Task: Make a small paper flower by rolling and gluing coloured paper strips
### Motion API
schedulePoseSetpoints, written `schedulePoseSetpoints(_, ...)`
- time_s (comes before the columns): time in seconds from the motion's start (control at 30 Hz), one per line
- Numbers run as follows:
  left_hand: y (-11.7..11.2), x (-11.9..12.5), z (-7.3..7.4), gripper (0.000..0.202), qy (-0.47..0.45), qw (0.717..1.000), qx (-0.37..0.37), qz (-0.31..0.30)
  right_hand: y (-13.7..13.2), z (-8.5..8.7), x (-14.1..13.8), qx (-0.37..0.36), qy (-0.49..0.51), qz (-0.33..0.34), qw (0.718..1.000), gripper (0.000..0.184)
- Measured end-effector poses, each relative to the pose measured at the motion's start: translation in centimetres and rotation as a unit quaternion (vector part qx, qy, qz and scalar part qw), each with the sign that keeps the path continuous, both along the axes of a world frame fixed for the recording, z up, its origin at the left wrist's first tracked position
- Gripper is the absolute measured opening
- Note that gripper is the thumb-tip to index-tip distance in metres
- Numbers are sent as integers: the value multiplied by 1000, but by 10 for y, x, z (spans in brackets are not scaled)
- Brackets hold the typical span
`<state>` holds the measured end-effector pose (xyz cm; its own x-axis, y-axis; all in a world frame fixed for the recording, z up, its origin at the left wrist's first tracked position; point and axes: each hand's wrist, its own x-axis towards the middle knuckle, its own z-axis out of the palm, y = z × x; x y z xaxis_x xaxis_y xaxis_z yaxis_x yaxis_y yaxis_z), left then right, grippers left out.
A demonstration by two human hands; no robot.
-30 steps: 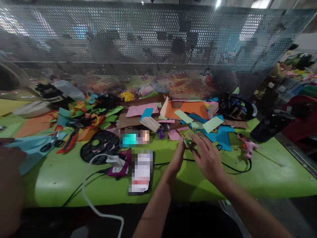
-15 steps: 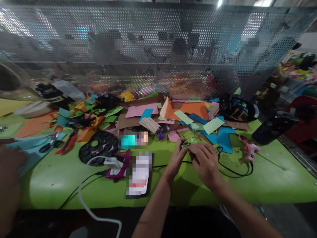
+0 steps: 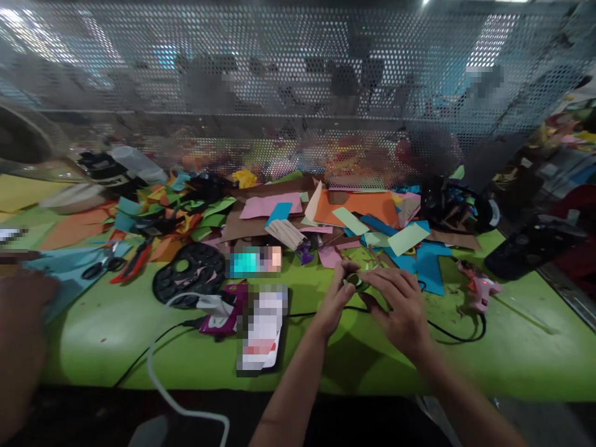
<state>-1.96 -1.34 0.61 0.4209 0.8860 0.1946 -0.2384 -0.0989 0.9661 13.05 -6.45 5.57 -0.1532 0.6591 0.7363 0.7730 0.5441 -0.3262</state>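
Note:
A small curled ring of green paper (image 3: 354, 280) is between my two hands, above the green tabletop. My left hand (image 3: 334, 301) pinches it from the left with thumb and fingers. From the right, my right hand (image 3: 399, 303) is closed over the ring's other side, its fingers bent and fingertips on the rim. Part of the ring is hidden behind the fingers. Just beyond the hands lie thin green scraps and pale green paper strips (image 3: 350, 221).
To the right is a pink glue gun (image 3: 484, 292) with a black cord. At left are a pixelated phone (image 3: 263, 329), a purple power socket (image 3: 218, 320), a black palette tray (image 3: 186, 279), red-handled pliers (image 3: 133, 264) and scissors (image 3: 100, 268). Another person's hand (image 3: 21, 310) is at the far left.
The green ring has tilted so its round opening shows more. My right hand has shifted slightly right, its fingers a little more spread. The whole view has moved slightly.

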Motion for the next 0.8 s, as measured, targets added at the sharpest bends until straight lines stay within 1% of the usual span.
schedulePoseSetpoints(0.13, -1, -1, -3, 57, -23, 999, -29, -21, 1, 2, 1, -2, -7, 5, 1000, 29)
schedulePoseSetpoints(0.23, -1, -2, -2, 57, -32, 998, -37, -31, 1, 3, 1, 0, -4, 3, 1000, 27)
schedulePoseSetpoints(0.37, -2, -1, 0, 64, -39, 997, -50, -38, 1, 2, 2, 7, -7, 2, 1000, 26)
schedulePoseSetpoints(0.5, -2, -1, 2, 73, -29, 998, -32, -41, 2, 1, 3, 14, -11, 12, 1000, 30)
schedulePoseSetpoints(0.63, -2, 0, 3, 68, -35, 999, -14, -21, 0, 3, 2, 2, -9, 31, 999, 33)
schedulePoseSetpoints(0.7, -2, 0, 5, 65, -33, 999, -6, -11, -2, 4, 3, -11, 10, 47, 999, 35)
schedulePoseSetpoints(0.8, -2, 0, 6, 62, -29, 1000, 2, -1, -4, 8, 5, -41, 82, 55, 994, 34)
